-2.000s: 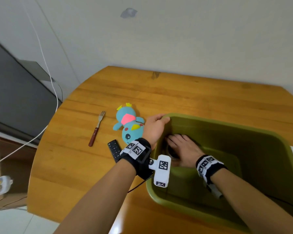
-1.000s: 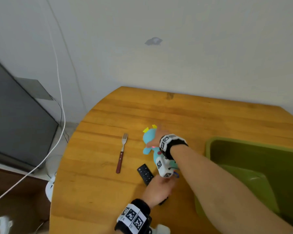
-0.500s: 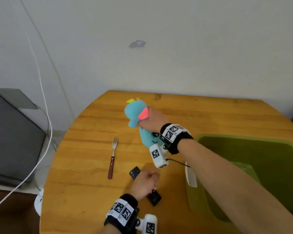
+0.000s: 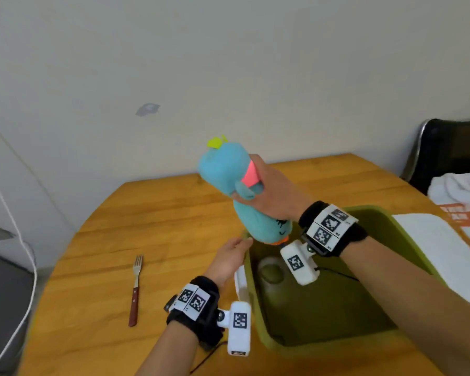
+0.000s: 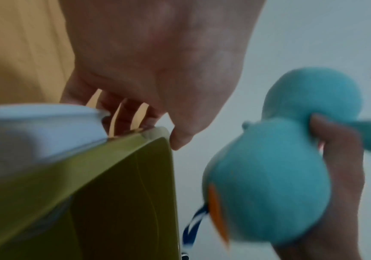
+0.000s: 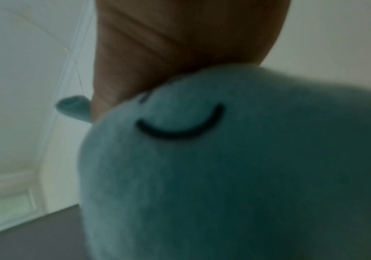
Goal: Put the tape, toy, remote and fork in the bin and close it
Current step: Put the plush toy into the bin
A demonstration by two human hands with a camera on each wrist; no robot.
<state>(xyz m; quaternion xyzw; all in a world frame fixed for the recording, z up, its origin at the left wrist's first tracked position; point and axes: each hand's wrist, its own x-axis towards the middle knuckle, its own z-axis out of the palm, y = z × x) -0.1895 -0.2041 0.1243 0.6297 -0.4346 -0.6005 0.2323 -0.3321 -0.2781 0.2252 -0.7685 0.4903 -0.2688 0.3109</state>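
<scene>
My right hand (image 4: 266, 191) grips a blue plush toy (image 4: 228, 169) around its middle, head down, above the far left corner of the green bin (image 4: 323, 346). In the left wrist view the toy (image 5: 269, 184) hangs just right of the bin wall (image 5: 113, 193). The right wrist view is filled by the toy (image 6: 224, 167). My left hand (image 4: 229, 256) rests with loose fingers on the bin's left rim near that corner and holds nothing. A tape roll (image 4: 270, 272) lies inside the bin. The fork (image 4: 135, 289) lies on the table to the left. No remote is in view.
A white lid (image 4: 432, 245) lies against the bin's right side, with an orange paper beyond it. A white latch (image 4: 240, 283) hangs on the bin's left wall. A dark chair (image 4: 451, 153) with white cloth stands at the right. A white cable (image 4: 25, 256) hangs off the table's left.
My right hand has carried the toy up and right to the bin's corner. My left hand has left the remote and moved to the bin's rim. The view has swung right.
</scene>
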